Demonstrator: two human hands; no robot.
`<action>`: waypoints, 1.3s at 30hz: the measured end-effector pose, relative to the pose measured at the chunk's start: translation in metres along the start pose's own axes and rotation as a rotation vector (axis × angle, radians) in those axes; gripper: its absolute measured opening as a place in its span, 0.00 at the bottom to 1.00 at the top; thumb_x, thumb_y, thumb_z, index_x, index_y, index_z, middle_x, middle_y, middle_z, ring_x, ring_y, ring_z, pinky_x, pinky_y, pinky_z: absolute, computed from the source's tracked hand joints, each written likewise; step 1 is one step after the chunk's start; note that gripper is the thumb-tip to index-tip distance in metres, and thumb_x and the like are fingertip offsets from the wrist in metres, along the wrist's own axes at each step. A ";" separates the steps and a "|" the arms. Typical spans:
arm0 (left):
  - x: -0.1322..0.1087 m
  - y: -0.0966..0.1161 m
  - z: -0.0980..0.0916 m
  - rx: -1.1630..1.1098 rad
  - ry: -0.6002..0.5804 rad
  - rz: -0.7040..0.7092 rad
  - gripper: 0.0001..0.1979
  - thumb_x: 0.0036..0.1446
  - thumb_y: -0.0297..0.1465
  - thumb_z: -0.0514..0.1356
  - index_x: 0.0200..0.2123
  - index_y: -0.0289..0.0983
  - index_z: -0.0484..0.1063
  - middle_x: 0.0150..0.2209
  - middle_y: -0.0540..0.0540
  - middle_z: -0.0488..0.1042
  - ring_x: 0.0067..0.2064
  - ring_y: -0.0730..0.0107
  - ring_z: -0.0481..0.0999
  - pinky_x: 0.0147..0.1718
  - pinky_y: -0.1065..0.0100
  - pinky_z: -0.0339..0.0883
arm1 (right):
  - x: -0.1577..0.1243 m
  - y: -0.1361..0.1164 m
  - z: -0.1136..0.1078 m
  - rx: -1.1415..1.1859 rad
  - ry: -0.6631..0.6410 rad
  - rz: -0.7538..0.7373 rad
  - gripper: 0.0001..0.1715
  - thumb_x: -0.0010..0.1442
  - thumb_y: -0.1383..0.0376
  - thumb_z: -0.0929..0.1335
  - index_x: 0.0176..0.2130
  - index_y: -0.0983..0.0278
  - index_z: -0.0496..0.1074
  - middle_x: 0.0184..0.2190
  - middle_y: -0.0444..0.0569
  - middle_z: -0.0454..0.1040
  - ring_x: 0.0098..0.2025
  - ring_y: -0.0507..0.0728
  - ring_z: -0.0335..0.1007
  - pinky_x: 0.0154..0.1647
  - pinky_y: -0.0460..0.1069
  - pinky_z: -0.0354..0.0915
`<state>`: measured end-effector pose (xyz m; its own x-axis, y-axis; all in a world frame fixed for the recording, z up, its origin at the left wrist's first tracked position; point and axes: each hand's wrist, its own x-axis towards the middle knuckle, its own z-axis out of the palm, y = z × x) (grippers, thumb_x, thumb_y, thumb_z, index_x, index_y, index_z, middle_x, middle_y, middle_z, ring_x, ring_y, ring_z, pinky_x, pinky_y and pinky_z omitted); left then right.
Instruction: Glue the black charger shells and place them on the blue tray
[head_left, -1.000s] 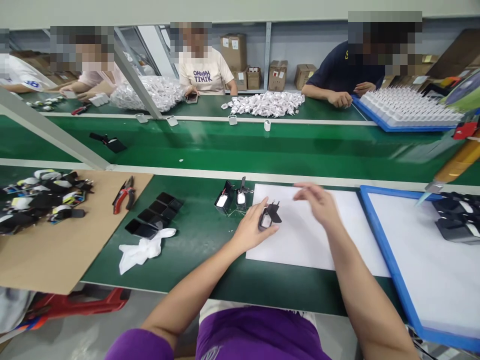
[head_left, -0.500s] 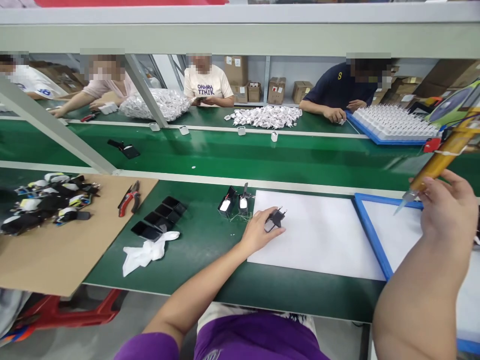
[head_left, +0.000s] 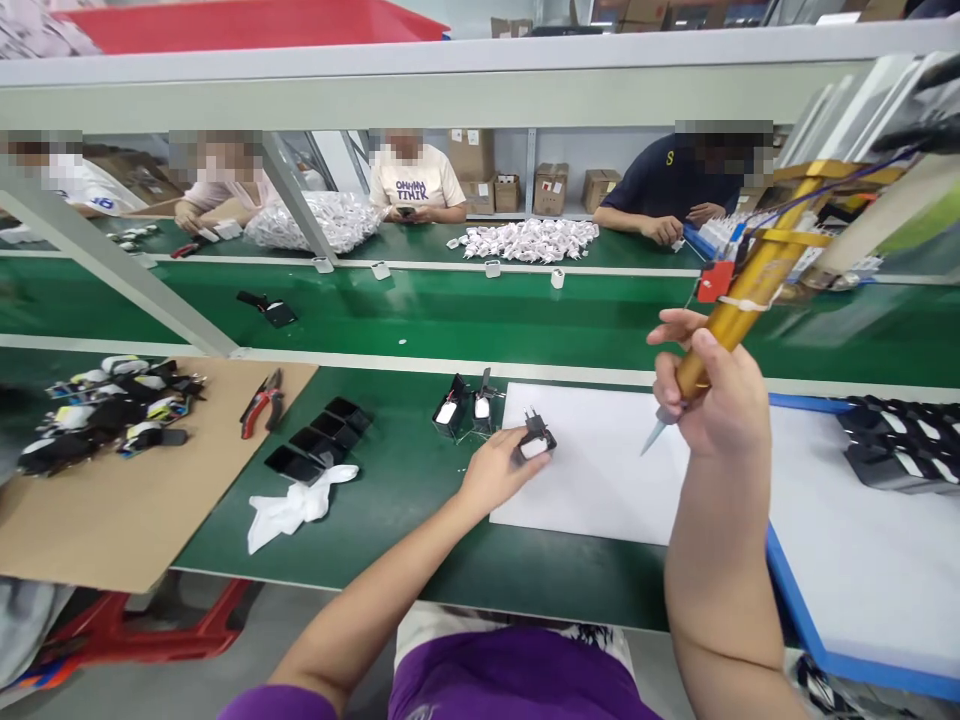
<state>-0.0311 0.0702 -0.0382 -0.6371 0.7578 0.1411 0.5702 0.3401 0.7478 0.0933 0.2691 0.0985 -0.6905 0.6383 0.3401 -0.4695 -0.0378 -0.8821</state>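
Note:
My left hand [head_left: 491,472] grips a black plug charger housing [head_left: 537,428] between thumb and fingers; its metal pins point away and something white shows inside. It is over the left part of a white sheet [head_left: 592,490]. My right hand [head_left: 716,385] is wrapped round a gold glue dispenser [head_left: 754,275] with a red block on its side. The tapered nozzle [head_left: 655,434] points down and left over the sheet, apart from the housing. Left of the sheet stand two similar black housings, one [head_left: 448,413] open with white inside, the other [head_left: 482,408] beside it.
Black cases [head_left: 322,438], a crumpled white cloth [head_left: 300,508] and red-handled pliers [head_left: 262,402] lie leftward, with several wired parts [head_left: 97,410] on brown board. A blue-edged tray [head_left: 862,600] at right holds black units [head_left: 900,445]. Co-workers sit across the green belt [head_left: 450,305].
My right hand has brought the glue dispenser leftward from above the tray to over the white sheet. My left hand has turned the charger housing, so its white inside faces me. The view has shifted slightly.

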 end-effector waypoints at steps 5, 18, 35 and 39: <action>-0.005 0.014 0.011 0.207 -0.063 -0.005 0.18 0.57 0.40 0.60 0.47 0.38 0.68 0.41 0.41 0.77 0.44 0.52 0.77 0.42 0.59 0.69 | -0.006 -0.003 0.015 0.080 -0.078 0.012 0.16 0.59 0.53 0.66 0.42 0.59 0.74 0.38 0.45 0.70 0.15 0.42 0.52 0.07 0.41 0.48; -0.017 0.093 0.011 -0.037 -0.027 0.127 0.17 0.52 0.34 0.63 0.46 0.41 0.68 0.34 0.51 0.77 0.30 0.72 0.74 0.33 0.72 0.68 | -0.013 -0.003 0.021 0.024 -0.066 -0.012 0.16 0.61 0.52 0.66 0.38 0.61 0.73 0.35 0.45 0.73 0.12 0.41 0.52 0.07 0.42 0.46; -0.017 0.098 0.009 0.009 0.014 0.133 0.20 0.51 0.35 0.63 0.48 0.38 0.68 0.32 0.49 0.77 0.29 0.71 0.73 0.31 0.71 0.68 | -0.011 0.001 0.021 0.015 -0.068 -0.059 0.20 0.62 0.48 0.64 0.38 0.61 0.71 0.33 0.44 0.72 0.12 0.41 0.53 0.07 0.41 0.46; -0.015 0.094 0.018 -0.019 -0.001 0.082 0.21 0.51 0.31 0.61 0.50 0.39 0.67 0.34 0.49 0.77 0.29 0.71 0.73 0.32 0.70 0.69 | -0.010 0.001 0.021 0.010 -0.057 -0.069 0.21 0.62 0.47 0.63 0.38 0.61 0.72 0.34 0.44 0.72 0.12 0.41 0.53 0.07 0.42 0.46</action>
<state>0.0415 0.1009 0.0178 -0.5886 0.7828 0.2017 0.6103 0.2667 0.7459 0.0880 0.2462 0.1008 -0.6866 0.5947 0.4182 -0.5223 -0.0032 -0.8528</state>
